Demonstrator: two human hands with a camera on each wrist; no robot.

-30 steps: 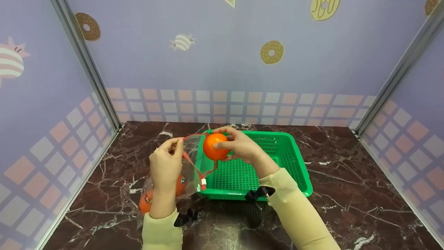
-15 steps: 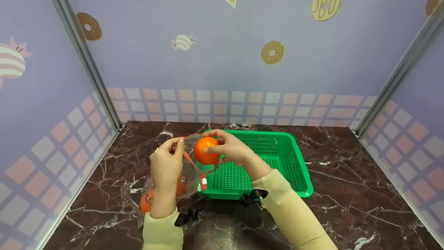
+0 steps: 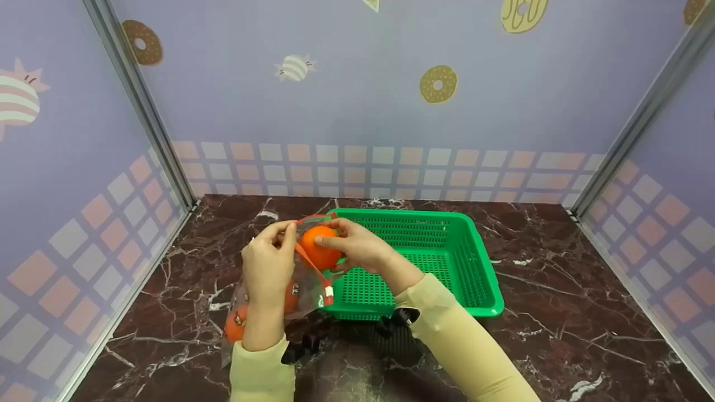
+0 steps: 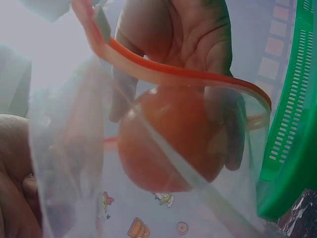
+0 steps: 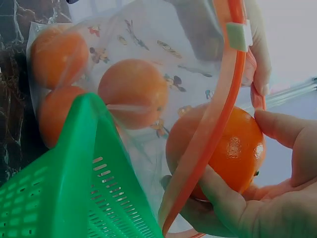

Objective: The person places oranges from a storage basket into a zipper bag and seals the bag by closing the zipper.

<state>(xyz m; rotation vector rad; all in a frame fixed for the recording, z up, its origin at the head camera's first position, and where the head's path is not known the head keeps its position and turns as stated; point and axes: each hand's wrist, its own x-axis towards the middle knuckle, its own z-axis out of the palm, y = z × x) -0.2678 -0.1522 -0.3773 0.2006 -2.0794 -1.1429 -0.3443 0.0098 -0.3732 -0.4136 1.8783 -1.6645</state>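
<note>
My left hand pinches the red-edged rim of a clear printed zip bag, keeping its mouth spread. In my right hand, thumb and fingers grip an orange. That orange is partway through the bag's mouth: in the right wrist view the red zip strip crosses in front of it. Seen through the film in the left wrist view, the orange hangs inside the upper bag. Three more oranges lie lower in the bag, partly covered by my left forearm in the head view.
A green plastic basket with slotted walls stands right beside the bag, its left rim behind the bag's mouth. Both rest on a dark red marbled tabletop. Patterned walls close in the back and both sides.
My right hand has moved left and slightly down, carrying the orange from the edge of the bag's mouth into it. The left hand and the basket stay where they were.
</note>
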